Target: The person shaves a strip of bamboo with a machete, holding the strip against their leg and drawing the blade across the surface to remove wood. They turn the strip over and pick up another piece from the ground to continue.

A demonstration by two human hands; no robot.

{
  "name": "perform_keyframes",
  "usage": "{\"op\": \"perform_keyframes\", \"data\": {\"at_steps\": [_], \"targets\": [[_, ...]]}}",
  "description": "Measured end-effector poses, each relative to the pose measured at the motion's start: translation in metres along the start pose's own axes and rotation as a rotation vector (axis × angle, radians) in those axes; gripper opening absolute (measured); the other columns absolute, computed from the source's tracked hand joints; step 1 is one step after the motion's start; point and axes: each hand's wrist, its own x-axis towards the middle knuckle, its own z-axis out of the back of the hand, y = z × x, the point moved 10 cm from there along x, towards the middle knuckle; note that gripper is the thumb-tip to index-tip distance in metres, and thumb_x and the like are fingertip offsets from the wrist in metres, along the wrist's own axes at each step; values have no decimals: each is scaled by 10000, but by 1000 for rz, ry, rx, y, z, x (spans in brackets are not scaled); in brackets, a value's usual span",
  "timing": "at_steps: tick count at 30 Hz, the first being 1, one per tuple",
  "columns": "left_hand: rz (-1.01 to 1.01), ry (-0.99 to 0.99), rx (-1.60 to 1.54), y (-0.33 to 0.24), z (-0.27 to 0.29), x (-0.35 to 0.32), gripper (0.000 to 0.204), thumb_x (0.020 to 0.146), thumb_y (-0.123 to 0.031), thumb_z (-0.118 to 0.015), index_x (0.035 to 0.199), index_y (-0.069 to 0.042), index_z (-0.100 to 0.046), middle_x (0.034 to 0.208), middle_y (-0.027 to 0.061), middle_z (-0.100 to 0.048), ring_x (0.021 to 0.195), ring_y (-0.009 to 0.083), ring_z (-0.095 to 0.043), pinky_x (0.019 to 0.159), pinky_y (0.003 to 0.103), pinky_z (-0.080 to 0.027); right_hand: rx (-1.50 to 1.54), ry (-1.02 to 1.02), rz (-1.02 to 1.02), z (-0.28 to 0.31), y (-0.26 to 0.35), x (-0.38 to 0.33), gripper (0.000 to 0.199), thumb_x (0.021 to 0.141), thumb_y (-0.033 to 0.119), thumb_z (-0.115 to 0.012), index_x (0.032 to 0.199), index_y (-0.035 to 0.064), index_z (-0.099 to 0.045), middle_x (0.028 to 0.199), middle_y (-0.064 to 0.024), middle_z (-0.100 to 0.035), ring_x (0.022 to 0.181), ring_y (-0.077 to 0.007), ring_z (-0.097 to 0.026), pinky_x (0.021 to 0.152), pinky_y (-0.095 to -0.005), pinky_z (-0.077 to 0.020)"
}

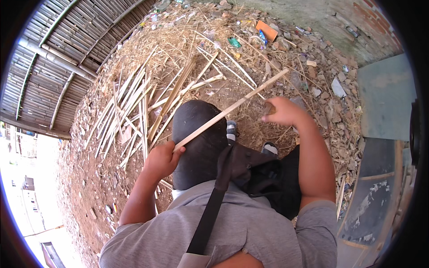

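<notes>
My left hand [161, 160] is closed round the near end of a long, pale bamboo strip [241, 102]. The strip slants up to the right across my dark-clad knee [196, 117], and its far end sticks out over the ground. A short brown piece [269, 108], like the end of a wooden handle, shows in my right hand [286, 111], whose fingers are closed on it. That hand is just right of the strip, apart from it. The rest of what it holds is hidden, so I cannot make out a blade.
Several split bamboo strips [129, 107] lie heaped ahead and to the left. Straw and rubble, with an orange-brown block [267, 31], cover the ground beyond. A woven bamboo wall [67, 49] stands at far left. Grey-green panels [384, 98] line the right side.
</notes>
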Motion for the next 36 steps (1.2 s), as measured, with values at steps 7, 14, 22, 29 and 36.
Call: {"op": "perform_keyframes", "data": {"at_steps": [7, 14, 22, 29, 36], "targets": [[31, 28, -8, 0, -4, 2, 464, 1021, -452, -552, 905, -4, -576, 831, 278, -669, 851, 503, -643, 759, 595, -478, 284, -162, -249, 22, -60, -1, 573, 831, 310, -809, 1284, 2, -638, 1051, -169, -737, 957, -316, -697, 865, -414, -529], [23, 20, -12, 4, -5, 0, 461, 1022, -453, -550, 906, -8, -577, 839, 275, -669, 857, 497, -645, 759, 590, -480, -12, -73, 7, 6, 14, -4, 504, 816, 351, -805, 1167, 12, -679, 979, -185, -723, 924, -358, -695, 832, -443, -533], [2, -18, -22, -1, -2, -1, 454, 1022, -454, -551, 914, -14, -570, 829, 276, -667, 841, 504, -645, 750, 596, -481, 193, -211, -117, 28, -38, 2, 500, 808, 365, -813, 1131, 3, -691, 972, -160, -721, 898, -297, -684, 808, -418, -517], [14, -3, -13, 1, -6, -1, 439, 1023, -438, -553, 919, -12, -569, 820, 276, -668, 831, 506, -645, 741, 598, -485, 100, -54, 5, 1, 3, -2, 559, 804, 358, -819, 1203, -7, -673, 1027, -189, -727, 925, -298, -691, 853, -400, -527], [-8, -31, -29, -1, -4, -1, 430, 1024, -424, -554, 916, -8, -568, 810, 279, -662, 821, 508, -642, 736, 597, -482, 120, -104, 85, 9, -15, 5, 471, 811, 367, -807, 1072, -6, -681, 920, -130, -716, 866, -286, -681, 780, -434, -516]]}}
